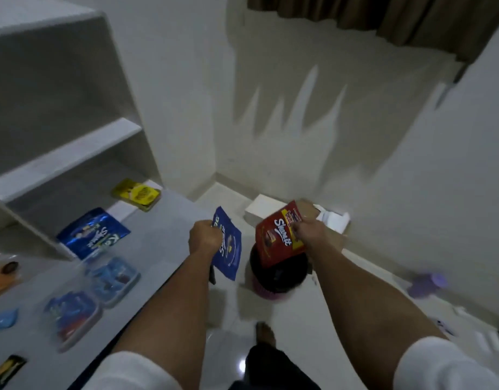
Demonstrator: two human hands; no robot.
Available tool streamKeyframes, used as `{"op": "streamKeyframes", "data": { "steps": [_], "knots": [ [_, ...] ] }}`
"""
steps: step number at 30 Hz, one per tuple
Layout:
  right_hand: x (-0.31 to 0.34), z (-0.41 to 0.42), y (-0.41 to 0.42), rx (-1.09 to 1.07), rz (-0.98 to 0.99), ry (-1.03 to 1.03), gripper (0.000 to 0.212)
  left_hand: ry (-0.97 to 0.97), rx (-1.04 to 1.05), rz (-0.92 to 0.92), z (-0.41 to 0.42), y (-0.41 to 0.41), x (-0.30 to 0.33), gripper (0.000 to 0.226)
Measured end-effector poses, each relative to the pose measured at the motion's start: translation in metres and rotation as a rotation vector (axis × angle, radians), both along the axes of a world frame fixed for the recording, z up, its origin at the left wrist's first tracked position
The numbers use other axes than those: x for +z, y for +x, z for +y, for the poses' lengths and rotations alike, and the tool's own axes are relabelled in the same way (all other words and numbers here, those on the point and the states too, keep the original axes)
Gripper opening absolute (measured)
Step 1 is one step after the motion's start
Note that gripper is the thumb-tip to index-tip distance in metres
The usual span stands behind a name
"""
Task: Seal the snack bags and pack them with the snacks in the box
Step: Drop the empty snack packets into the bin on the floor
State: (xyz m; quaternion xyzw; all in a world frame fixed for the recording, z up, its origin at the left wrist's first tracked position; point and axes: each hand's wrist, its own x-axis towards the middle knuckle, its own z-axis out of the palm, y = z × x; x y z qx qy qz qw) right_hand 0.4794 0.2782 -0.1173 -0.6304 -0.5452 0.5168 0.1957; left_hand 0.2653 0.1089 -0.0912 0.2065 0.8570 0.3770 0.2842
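Ahead on the floor, against the wall: the open box [324, 220], flaps spread, mouth up, beyond and slightly right of both hands. To the left: the grey counter [164, 237] under white shelves [68, 153], its near edge running diagonally toward the box. Left on the counter: a blue snack bag [93, 233], two clear tubs of snacks [93, 294], a yellow packet [136, 194] farther back.

Between the hands and the floor: a dark round bin [273, 274], directly below the red bag and short of the box.

In the right hand [313, 233]: a red snack bag [280, 237], fingers pinching its upper right corner, long axis hanging down and tilted left. In the left hand [204, 237]: a blue bag [227, 246], fingers pressed closed around its left edge, long axis near vertical, just past the counter's edge.

Judging from this: right hand nearer the box, so likely first in. Open air from bags to box, but a forward reach past the bin needed; dropped early, the bags would probably land in the bin. Whether the bags are sealed: cannot tell, too blurred.
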Motion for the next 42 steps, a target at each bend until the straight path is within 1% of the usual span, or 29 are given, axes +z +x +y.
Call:
{"op": "streamKeyframes", "data": {
  "steps": [1,2,4,6,11,15,17,18,19,20,21,23,24,26,27,28,30,32,36,39,42],
  "knots": [
    [-0.013,0.004,0.010,0.000,-0.055,-0.005,0.036,-0.025,-0.016,-0.021,0.010,0.008,-0.012,0.023],
    [-0.026,0.008,0.020,0.013,-0.087,-0.012,0.039,-0.053,-0.033,-0.040,0.020,0.016,-0.024,0.026],
    [-0.035,0.010,0.030,0.058,-0.151,-0.023,0.027,-0.094,-0.064,-0.073,0.045,0.029,-0.046,0.033],
    [-0.047,0.021,0.036,0.037,-0.155,-0.021,0.024,-0.145,-0.089,-0.104,0.073,0.040,-0.069,0.037],
    [-0.093,0.082,0.037,0.011,-0.181,-0.172,0.026,-0.263,-0.101,-0.172,0.146,0.057,-0.129,0.041],
    [-0.127,0.133,0.030,0.052,-0.196,-0.231,0.024,-0.308,-0.065,-0.251,0.198,0.070,-0.169,0.041],
    [-0.144,0.156,0.025,0.092,-0.209,-0.257,0.023,-0.316,-0.048,-0.328,0.222,0.074,-0.179,0.033],
    [-0.154,0.167,0.024,0.103,-0.219,-0.276,0.027,-0.309,-0.047,-0.358,0.232,0.075,-0.182,0.027],
    [-0.166,0.177,0.025,0.113,-0.224,-0.298,0.034,-0.310,-0.037,-0.373,0.242,0.075,-0.186,0.033],
    [-0.187,0.188,0.029,0.121,-0.223,-0.315,0.042,-0.336,-0.032,-0.382,0.249,0.074,-0.187,0.044],
    [-0.197,0.196,0.031,0.138,-0.226,-0.332,0.044,-0.361,-0.031,-0.389,0.254,0.073,-0.184,0.052],
    [-0.196,0.204,0.029,0.164,-0.253,-0.341,0.035,-0.381,-0.055,-0.390,0.260,0.071,-0.177,0.058],
    [-0.185,0.205,0.025,0.172,-0.267,-0.338,0.031,-0.384,-0.078,-0.381,0.261,0.070,-0.174,0.059],
    [-0.172,0.204,0.019,0.211,-0.285,-0.333,0.022,-0.392,-0.110,-0.359,0.260,0.067,-0.166,0.058],
    [-0.171,0.204,0.018,0.254,-0.303,-0.323,0.013,-0.395,-0.114,-0.353,0.258,0.064,-0.159,0.055],
    [-0.163,0.202,0.013,0.293,-0.317,-0.310,0.010,-0.392,-0.117,-0.349,0.255,0.061,-0.154,0.052],
    [-0.146,0.197,0.000,0.368,-0.341,-0.281,0.016,-0.392,-0.110,-0.341,0.246,0.052,-0.141,0.052],
    [-0.125,0.191,-0.018,0.439,-0.315,-0.233,0.020,-0.368,-0.059,-0.322,0.233,0.040,-0.126,0.054],
    [-0.104,0.173,-0.056,0.480,-0.273,-0.256,0.023,-0.359,-0.018,-0.250,0.191,0.008,-0.099,0.052],
    [-0.091,0.151,-0.093,0.560,-0.264,-0.181,0.019,-0.284,0.135,-0.246,0.149,-0.020,-0.068,0.049],
    [-0.080,0.121,-0.132,0.627,-0.204,-0.131,0.018,-0.260,0.234,-0.213,0.093,-0.052,-0.045,0.054]
  ]
}}
